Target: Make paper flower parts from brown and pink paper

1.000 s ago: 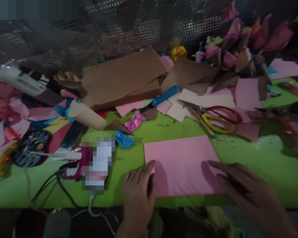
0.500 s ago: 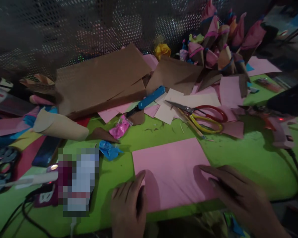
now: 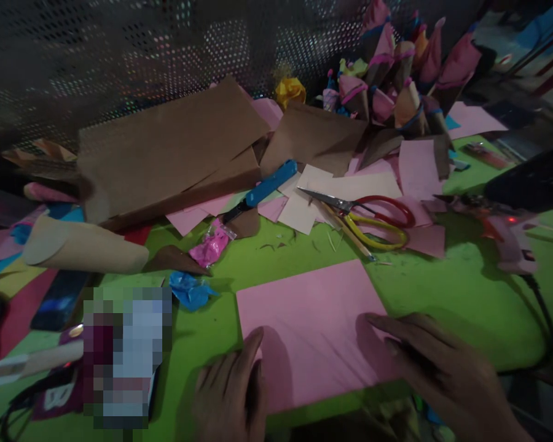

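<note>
Probably, the pink paper is very light and rather stiff for its thinness, like a card, because it looks flat with straight edges. I judge that it would crease if it is pressed in the middle, and that it could slide easily on the green table. So it seems best to take hold of it at the two side edges, softly, between thumb and fingers.

The paper is between the two hands, near the front edge of the table. The left hand is at its left side, with the thumb along this edge and the other fingers bent. The right hand is at its right side, half open, with the forefinger reaching over the paper. Whether either hand really pinches the paper, I cannot tell. Beyond its far edge lie the scissors, apart from both hands.
</note>
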